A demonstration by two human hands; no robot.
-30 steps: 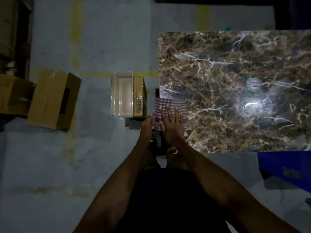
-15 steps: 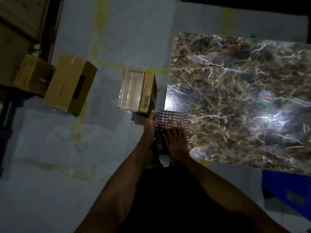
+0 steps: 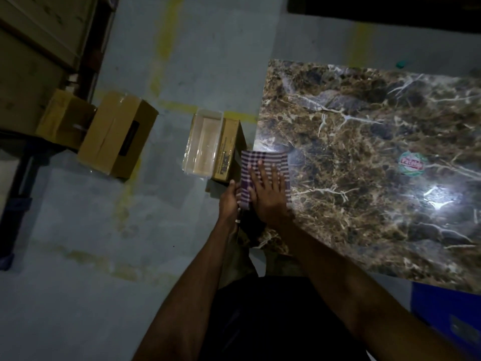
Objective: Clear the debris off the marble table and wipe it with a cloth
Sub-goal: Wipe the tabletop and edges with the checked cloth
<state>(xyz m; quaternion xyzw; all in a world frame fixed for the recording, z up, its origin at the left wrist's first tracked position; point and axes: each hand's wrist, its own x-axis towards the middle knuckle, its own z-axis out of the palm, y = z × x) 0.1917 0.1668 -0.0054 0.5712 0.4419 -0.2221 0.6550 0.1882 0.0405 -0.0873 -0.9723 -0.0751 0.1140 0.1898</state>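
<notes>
A brown marble table (image 3: 364, 157) with white veins fills the right side. A purple and white checked cloth (image 3: 265, 162) lies folded at its left edge. My right hand (image 3: 268, 194) presses flat on the cloth with straight, spread fingers. My left hand (image 3: 229, 201) is at the table's left edge beside the cloth, touching its hanging side; its fingers are partly hidden. A round green and red sticker (image 3: 412, 163) sits on the marble to the right.
On the grey floor, a small box with a clear tray (image 3: 208, 147) stands just left of the table. Two cardboard boxes (image 3: 117, 139) lie further left near a dark shelf leg (image 3: 15, 194). A blue crate (image 3: 447, 311) is at the lower right.
The view has shifted, so the table sits further right and lower. Both hands stay on the cloth at the table's left edge; the cloth has barely moved.
</notes>
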